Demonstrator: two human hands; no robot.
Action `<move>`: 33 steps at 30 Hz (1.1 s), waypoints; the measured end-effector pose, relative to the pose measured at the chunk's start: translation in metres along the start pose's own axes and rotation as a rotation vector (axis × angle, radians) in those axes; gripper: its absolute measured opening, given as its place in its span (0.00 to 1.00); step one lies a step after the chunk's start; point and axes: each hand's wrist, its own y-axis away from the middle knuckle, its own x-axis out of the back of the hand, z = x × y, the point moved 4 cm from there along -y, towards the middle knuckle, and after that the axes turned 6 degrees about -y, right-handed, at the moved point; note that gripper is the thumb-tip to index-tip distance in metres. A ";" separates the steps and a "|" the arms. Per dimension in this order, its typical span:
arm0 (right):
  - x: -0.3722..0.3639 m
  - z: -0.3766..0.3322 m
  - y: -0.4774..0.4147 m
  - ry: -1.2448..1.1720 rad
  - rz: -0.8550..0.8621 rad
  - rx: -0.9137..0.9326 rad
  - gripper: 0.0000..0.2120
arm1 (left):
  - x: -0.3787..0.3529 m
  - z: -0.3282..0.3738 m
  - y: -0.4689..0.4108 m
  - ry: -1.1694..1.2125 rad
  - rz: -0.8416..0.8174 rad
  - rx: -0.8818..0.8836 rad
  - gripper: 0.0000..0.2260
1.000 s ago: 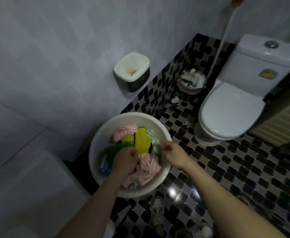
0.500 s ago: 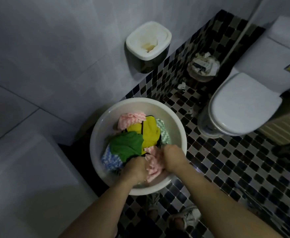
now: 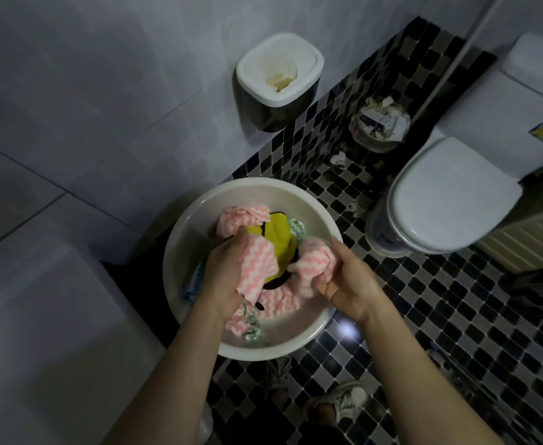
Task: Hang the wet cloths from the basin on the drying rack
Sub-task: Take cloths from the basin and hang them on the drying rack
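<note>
A white round basin (image 3: 183,226) sits on the checkered floor and holds several wet cloths. My left hand (image 3: 223,277) and my right hand (image 3: 348,281) both grip a pink-and-white striped cloth (image 3: 260,261), lifted a little above the pile and stretched between them. Under it lie a yellow cloth (image 3: 279,232), another pink cloth (image 3: 241,216), a green-and-white cloth (image 3: 297,228) and a blue one (image 3: 193,285) at the left rim. No drying rack is in view.
A wall-mounted white-lidded box (image 3: 278,78) hangs above the basin. A full waste bin (image 3: 380,123) and a toilet (image 3: 453,200) with its lid down stand to the right. A white smooth surface (image 3: 39,332) fills the lower left. My shoes (image 3: 337,403) are below the basin.
Both hands dug into the near side of the pile and pulled up the pink striped cloth, which now covers the green cloth seen before. The camera moved closer to the basin.
</note>
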 end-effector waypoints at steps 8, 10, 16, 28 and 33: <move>-0.036 0.006 0.009 0.720 -0.188 0.270 0.20 | -0.023 0.006 0.005 -0.111 -0.091 -0.087 0.09; -0.031 0.001 0.010 0.697 -0.032 0.313 0.06 | -0.013 0.003 -0.005 -0.334 0.052 -0.199 0.07; -0.001 0.000 0.002 0.567 0.211 0.213 0.09 | 0.024 -0.018 -0.016 -1.477 0.370 -0.390 0.18; -0.033 -0.006 0.020 1.032 -0.010 0.394 0.19 | 0.009 0.037 0.018 -0.612 0.069 -0.332 0.11; -0.044 -0.010 0.039 0.984 -0.172 0.185 0.27 | -0.018 0.073 0.056 -0.257 -0.231 -0.284 0.04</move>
